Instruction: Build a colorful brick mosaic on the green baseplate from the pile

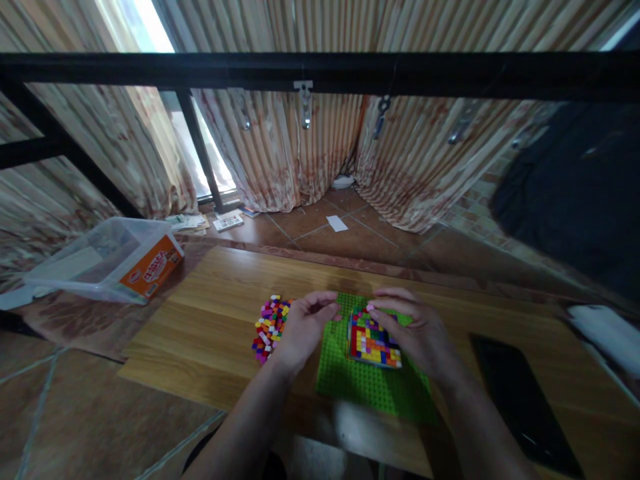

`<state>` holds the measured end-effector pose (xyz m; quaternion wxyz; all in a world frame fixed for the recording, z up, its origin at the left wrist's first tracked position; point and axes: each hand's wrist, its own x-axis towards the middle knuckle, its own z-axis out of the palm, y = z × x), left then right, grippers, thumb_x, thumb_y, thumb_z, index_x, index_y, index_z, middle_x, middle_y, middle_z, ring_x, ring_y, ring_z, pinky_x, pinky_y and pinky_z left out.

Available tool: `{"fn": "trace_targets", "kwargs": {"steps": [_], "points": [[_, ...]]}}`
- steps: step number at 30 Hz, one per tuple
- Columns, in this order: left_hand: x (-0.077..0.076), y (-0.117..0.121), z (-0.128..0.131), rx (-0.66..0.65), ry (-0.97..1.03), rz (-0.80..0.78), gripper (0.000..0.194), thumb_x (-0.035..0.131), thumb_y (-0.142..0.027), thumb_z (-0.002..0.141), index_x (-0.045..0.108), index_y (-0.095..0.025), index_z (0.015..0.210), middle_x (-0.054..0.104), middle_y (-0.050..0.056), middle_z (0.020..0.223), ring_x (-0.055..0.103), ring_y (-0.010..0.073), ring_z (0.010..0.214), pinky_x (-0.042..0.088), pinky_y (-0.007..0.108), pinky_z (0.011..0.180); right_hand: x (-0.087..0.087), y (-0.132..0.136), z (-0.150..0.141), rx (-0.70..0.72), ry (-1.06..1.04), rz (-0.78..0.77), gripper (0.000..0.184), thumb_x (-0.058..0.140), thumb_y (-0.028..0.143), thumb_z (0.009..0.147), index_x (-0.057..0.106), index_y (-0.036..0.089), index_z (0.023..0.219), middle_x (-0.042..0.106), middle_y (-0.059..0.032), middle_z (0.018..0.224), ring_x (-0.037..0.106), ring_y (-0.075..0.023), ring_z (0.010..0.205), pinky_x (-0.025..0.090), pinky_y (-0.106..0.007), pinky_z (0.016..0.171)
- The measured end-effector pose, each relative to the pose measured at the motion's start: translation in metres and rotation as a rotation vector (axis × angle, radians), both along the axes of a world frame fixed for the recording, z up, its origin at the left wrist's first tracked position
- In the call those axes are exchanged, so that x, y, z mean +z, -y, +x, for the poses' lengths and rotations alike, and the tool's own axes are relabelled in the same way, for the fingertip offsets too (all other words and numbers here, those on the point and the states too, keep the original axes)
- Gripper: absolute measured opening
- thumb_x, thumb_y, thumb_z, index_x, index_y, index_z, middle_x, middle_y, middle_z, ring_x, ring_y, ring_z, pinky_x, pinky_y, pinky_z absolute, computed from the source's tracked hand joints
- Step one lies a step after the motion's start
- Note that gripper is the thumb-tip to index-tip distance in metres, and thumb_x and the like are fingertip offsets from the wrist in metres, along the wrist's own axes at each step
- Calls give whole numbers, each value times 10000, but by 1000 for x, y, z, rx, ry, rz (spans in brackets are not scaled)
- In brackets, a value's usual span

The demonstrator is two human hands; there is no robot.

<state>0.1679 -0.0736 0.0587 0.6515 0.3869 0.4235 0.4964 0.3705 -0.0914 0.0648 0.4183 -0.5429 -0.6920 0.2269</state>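
Observation:
A green studded baseplate (pixel 350 387) lies on the wooden table. On it stands a low block of many coloured toy bricks (pixel 373 343), red, yellow, orange, blue and purple on top. My right hand (pixel 423 330) reaches over the block's far right part, thumb and fingers pinching what looks like a small pink brick (pixel 370 307). Over the plate's left edge is my left hand (pixel 305 330), its thumb and forefinger pressed together; anything between them is too small to name. Just left of that hand lies a pile of loose bricks (pixel 270 327), partly hidden by it.
A clear plastic bin (pixel 105 260) with an orange label stands to the left of the wooden table (pixel 215 320). At the right lies a dark flat tablet-like object (pixel 520 393). A black metal bar (pixel 350 73) crosses above, before striped curtains (pixel 280 147).

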Motion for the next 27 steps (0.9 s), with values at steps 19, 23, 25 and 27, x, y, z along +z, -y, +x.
{"fn": "trace_targets", "kwargs": {"steps": [19, 23, 25, 27], "points": [[-15, 0, 23, -119, -446, 149, 198, 595, -219, 797, 731, -143, 920, 728, 40, 829, 643, 151, 741, 479, 240, 678, -13, -3, -11, -43, 129, -92, 52, 668, 274, 786, 697, 244, 756, 658, -57, 1103, 605, -230, 1044, 444, -417, 931], [-21, -1, 29, -74, -479, 167, 193, 646, -268, 774, 717, -140, 900, 719, 43, 812, 636, 155, 721, 486, 255, 677, -16, -4, -12, -70, 84, -110, 61, 676, 279, 759, 688, 236, 717, 664, -65, 1083, 614, -239, 1033, 444, -424, 930], [-24, -2, 31, -59, -482, 158, 228, 663, -294, 766, 710, -139, 927, 710, 42, 801, 629, 155, 716, 486, 257, 673, -17, -4, -13, -78, 74, -116, 77, 678, 292, 755, 696, 237, 705, 665, -68, 1080, 618, -241, 1021, 447, -427, 924], [-25, -2, 32, -51, -482, 141, 254, 671, -300, 758, 701, -138, 951, 695, 36, 782, 617, 150, 705, 480, 251, 656, -17, -4, -13, -86, 78, -123, 96, 673, 301, 762, 709, 241, 697, 664, -69, 1083, 621, -241, 1013, 449, -428, 920]]}}
